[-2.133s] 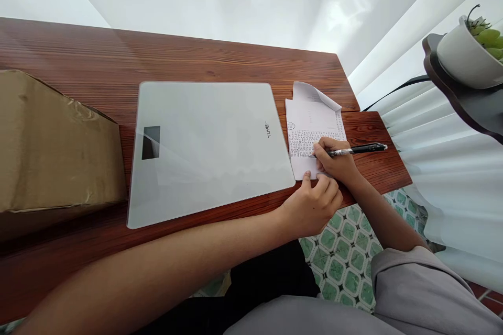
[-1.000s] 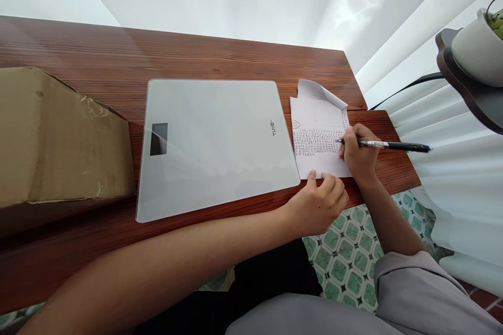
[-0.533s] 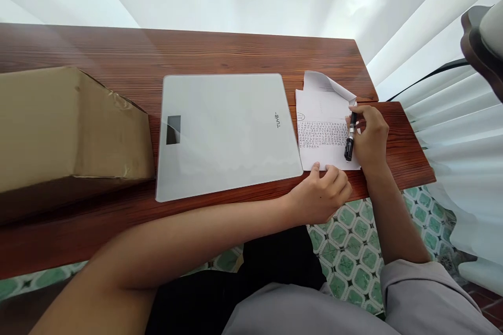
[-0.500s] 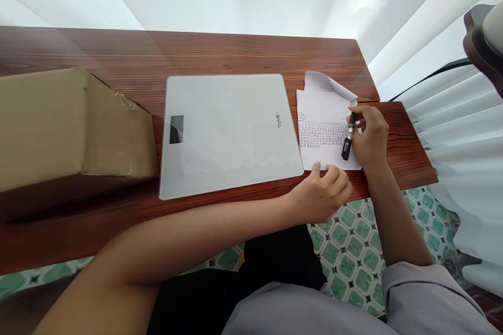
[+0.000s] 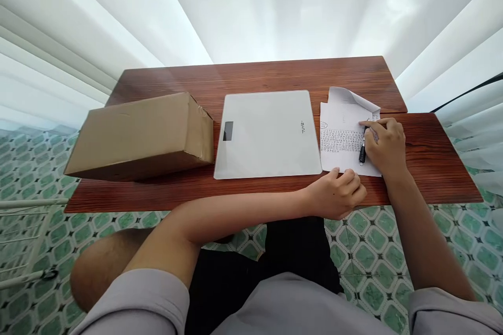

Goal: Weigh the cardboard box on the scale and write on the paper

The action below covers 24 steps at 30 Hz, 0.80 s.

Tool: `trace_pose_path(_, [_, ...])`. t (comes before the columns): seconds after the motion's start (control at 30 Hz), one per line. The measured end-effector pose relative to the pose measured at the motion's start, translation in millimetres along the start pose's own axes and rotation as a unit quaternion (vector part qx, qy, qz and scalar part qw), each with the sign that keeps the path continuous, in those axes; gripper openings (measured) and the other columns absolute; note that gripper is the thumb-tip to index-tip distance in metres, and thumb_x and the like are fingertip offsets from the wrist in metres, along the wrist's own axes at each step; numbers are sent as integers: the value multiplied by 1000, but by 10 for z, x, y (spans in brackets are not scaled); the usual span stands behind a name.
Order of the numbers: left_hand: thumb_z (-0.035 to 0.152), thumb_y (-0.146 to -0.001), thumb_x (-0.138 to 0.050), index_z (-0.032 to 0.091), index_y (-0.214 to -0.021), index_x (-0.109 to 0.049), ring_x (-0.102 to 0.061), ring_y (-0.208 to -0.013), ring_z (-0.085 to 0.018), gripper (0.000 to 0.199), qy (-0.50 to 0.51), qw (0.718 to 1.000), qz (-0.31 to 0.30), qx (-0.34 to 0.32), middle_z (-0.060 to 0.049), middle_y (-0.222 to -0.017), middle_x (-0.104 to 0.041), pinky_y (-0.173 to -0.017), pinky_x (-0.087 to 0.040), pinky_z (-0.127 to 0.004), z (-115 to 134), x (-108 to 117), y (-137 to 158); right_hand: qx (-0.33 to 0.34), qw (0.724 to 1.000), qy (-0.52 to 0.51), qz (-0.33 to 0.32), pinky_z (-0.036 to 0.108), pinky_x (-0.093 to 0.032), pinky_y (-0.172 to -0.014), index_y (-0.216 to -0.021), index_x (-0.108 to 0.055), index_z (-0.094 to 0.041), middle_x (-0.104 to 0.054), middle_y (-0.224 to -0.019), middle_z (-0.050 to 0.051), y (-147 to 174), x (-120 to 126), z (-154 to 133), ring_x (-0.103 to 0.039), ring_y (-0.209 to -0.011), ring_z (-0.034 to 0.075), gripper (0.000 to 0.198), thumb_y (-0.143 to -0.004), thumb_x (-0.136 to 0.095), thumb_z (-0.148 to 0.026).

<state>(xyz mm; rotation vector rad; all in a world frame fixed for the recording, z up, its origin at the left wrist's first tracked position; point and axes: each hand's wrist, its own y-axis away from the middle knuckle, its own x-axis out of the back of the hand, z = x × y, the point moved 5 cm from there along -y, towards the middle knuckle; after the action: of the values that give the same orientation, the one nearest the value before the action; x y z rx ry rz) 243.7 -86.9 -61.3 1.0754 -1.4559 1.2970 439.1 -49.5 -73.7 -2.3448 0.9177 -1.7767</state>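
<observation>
My right hand [image 5: 387,147] is over the right side of a sheet of paper [image 5: 349,163], its fingers bent round the upper part of a black pen [image 5: 362,154]. The pen's black lower end points towards me, low over the paper; its other end is hidden under my fingers. Rows of small handwriting fill the middle of the sheet, and its top right corner curls over. My left hand [image 5: 338,193] rests at the table's front edge by the paper's lower edge. Its fingers are loosely curled, the fingertips are hidden, and no object shows in it.
A flat white scale [image 5: 271,136] with a dark display lies left of the paper, close beside it. Further left stands a closed brown cardboard box [image 5: 143,128]. All rest on a dark wooden table [image 5: 255,76]. White curtains [image 5: 275,10] hang behind it.
The view has shifted back and to the left, showing more of the box and table. My right fingers have moved slightly over the pen's upper end. My left hand stays by the paper's lower edge.
</observation>
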Motion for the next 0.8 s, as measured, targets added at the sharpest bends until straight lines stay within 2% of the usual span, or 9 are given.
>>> trace_pose_path(0.13, [19, -102, -35, 13, -110, -62, -58, -94, -21, 29, -21, 994, 71, -78, -12, -109, -65, -79, -45, -34, 24, 153, 197, -2, 1000, -9, 14, 48, -42, -95, -109, -75, -22, -62, -108, 15, -14, 22, 0, -55, -106, 32, 35, -94, -45, -29])
trace_pose_path(0.2, [20, -103, -39, 14, -108, -63, -57, -88, -18, 25, -44, 989, 113, -81, -8, -101, -65, -78, -44, -32, 18, 273, 361, 0, 1000, -12, 29, 48, -43, -95, -107, -74, -21, -63, -106, 14, -21, 41, -13, -56, -105, 31, 35, -94, -43, -30])
trace_pose_path(0.3, [23, -100, -49, 14, -103, -64, -57, -85, -16, 18, -76, 985, 151, -36, -4, -95, -65, -76, -45, -29, -31, 464, 646, 10, 999, -19, 43, 46, -43, -93, -97, -73, -20, -64, -102, 13, -25, 53, -31, -57, -102, 30, 34, -94, -41, -31])
trace_pose_path(0.4, [22, -96, -55, 13, -104, -64, -58, -83, -15, 15, -115, 981, 153, 28, -3, -92, -65, -72, -45, -29, -123, 638, 938, 26, 998, -21, 55, 45, -43, -89, -87, -68, -21, -66, -95, 13, -25, 59, -33, -57, -96, 30, 31, -94, -40, -32])
trace_pose_path(0.53, [18, -90, -53, 12, -105, -63, -55, -72, -14, 19, -152, 969, 162, 108, -1, -80, -62, -59, -40, -29, -302, 882, 1314, 50, 997, -15, 59, 42, -41, -86, -79, -61, -23, -67, -87, 14, -30, 52, -18, -56, -89, 29, 29, -95, -38, -31])
trace_pose_path(0.63, [19, -87, -54, 17, -84, -61, -48, -62, -14, 7, -188, 953, 164, 171, 2, -67, -55, -54, -34, -30, -448, 1023, 1561, 60, 996, -10, 59, 41, -39, -83, -76, -56, -24, -67, -82, 14, -43, 44, -4, -54, -82, 28, 26, -94, -37, -30])
trace_pose_path(0.7, [19, -85, -57, 19, -67, -51, -42, -57, -14, 19, -211, 942, 174, 196, 2, -59, -47, -52, -31, -31, -514, 1072, 1698, 61, 997, -4, 56, 41, -38, -81, -74, -53, -24, -65, -78, 13, -53, 33, 2, -53, -79, 26, 26, -93, -37, -31])
trace_pose_path(0.8, [19, -83, -60, 20, -58, -41, -36, -54, -13, 31, -228, 929, 200, 211, 3, -54, -40, -50, -27, -30, -555, 1060, 1861, 44, 998, 8, 46, 39, -38, -78, -74, -51, -24, -61, -73, 10, -61, 17, 9, -52, -77, 26, 26, -92, -34, -33])
